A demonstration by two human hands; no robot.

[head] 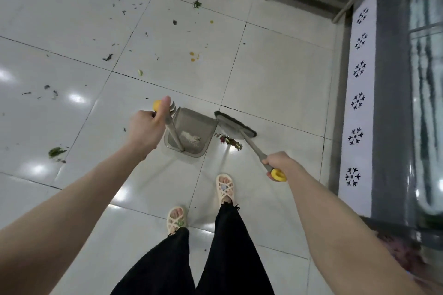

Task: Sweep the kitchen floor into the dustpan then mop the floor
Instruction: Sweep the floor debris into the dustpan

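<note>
Grips dustpan (191, 136) in left hand (146, 127), pan at 9 o'clock of leaf scraps (229, 140); grips broom (253, 146) in right hand (279, 163), bristles (236, 125) at 12 o'clock, to rake them in.

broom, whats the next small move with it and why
Probably a short stroke of the broom with the right hand, pushing the pile of red and green scraps left toward the dustpan. The scraps lie on the tile just beside the pan, close to the bristles, and the left hand already grips the pan's handle.
</note>
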